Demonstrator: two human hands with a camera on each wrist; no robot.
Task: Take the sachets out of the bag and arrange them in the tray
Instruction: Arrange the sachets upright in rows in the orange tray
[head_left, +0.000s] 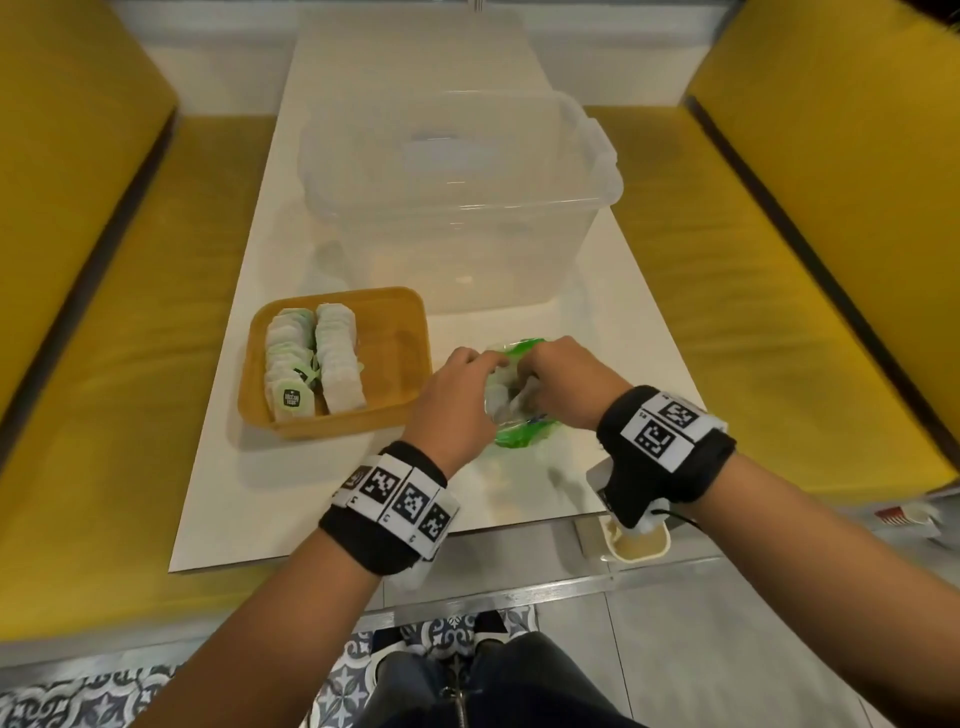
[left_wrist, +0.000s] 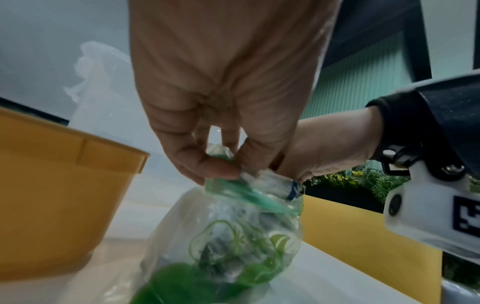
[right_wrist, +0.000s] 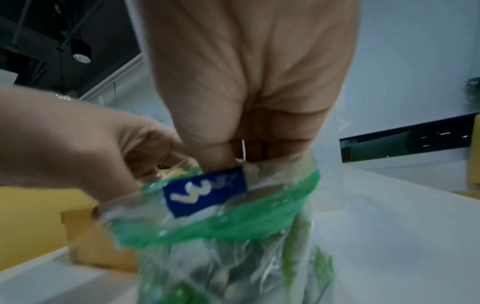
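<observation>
Both hands work at the mouth of the bag, which stands on the white table just right of the tray. Left hand pinches the green rim between thumb and finger, holding it open. Right hand is curled with its fingers down inside the opening; whether it already grips a sachet I cannot tell, as the wrist views are blurred. Sachets in the tray stand in two rows running away from the person, so the tray lies to the left, nearer the left hand.
</observation>
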